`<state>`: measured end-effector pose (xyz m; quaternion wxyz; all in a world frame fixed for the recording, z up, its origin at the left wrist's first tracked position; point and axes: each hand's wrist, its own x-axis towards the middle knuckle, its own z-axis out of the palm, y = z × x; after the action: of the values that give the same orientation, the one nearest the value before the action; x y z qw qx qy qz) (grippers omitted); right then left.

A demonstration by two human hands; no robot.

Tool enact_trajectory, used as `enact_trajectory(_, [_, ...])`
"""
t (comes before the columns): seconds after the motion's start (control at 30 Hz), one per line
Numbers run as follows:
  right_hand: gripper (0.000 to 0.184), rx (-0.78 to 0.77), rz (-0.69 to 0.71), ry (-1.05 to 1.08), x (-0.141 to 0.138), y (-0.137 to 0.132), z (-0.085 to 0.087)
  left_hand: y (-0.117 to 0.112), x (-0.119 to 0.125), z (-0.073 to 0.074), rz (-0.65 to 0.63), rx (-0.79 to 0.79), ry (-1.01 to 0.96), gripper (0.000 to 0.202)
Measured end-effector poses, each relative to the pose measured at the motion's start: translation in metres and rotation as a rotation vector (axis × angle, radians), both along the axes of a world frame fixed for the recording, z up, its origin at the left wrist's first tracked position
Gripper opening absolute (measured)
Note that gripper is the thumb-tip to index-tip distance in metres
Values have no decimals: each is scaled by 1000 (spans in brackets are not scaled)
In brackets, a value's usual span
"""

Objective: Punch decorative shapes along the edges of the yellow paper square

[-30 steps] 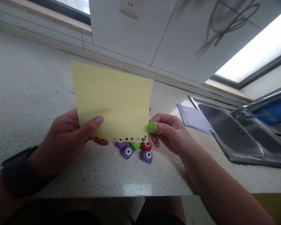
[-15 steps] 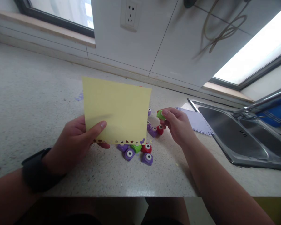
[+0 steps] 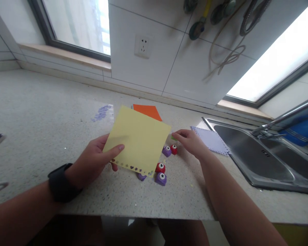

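Head view: left hand [image 3: 92,164] pinches yellow paper [image 3: 140,140]; half-open right hand [image 3: 192,143] touches green punch [image 3: 173,138].

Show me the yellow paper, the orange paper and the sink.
yellow paper [image 3: 140,140], head view, middle of the sheet.
orange paper [image 3: 147,111], head view, the corner that shows.
sink [image 3: 259,153], head view, bare basin floor.

The pale yellow paper sheet [image 3: 140,141] bears a row of small punched shapes along one edge. The flat orange paper sheet [image 3: 148,111] is plain. The stone countertop [image 3: 41,112] is speckled grey-beige.
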<state>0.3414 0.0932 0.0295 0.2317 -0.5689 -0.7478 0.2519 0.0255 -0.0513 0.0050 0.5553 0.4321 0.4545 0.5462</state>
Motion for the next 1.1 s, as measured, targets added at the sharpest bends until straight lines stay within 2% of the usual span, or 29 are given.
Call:
enact_trajectory(0.27, [38, -55, 124, -139, 0, -2, -2, 5, -2, 0, -10, 23, 40, 39])
enact_trajectory(0.53, [37, -96, 205, -135, 0, -5, 2, 8, -3, 1, -13, 22, 9, 37])
enact_trajectory(0.7, [45, -104, 179, -203, 1, -2, 1, 9, -3, 2, 0, 15, 29, 38])
enact_trajectory(0.8, [49, -33, 140, -223, 0, 0, 0, 8, -3, 2, -5, 20, 38, 40])
enact_trajectory(0.9, [48, 81, 88, -127, -4, -4, 2, 8, -2, 3, -15, 25, 47, 41])
enact_trajectory(0.97, [48, 101, 132, 3, -10, -11, 4, 9, -1, 3, -24, 22, 52, 42])
enact_trajectory(1.1, [42, -47, 317, 264, -25, -31, 5, 9, -1, 3, -40, 22, 63, 40])
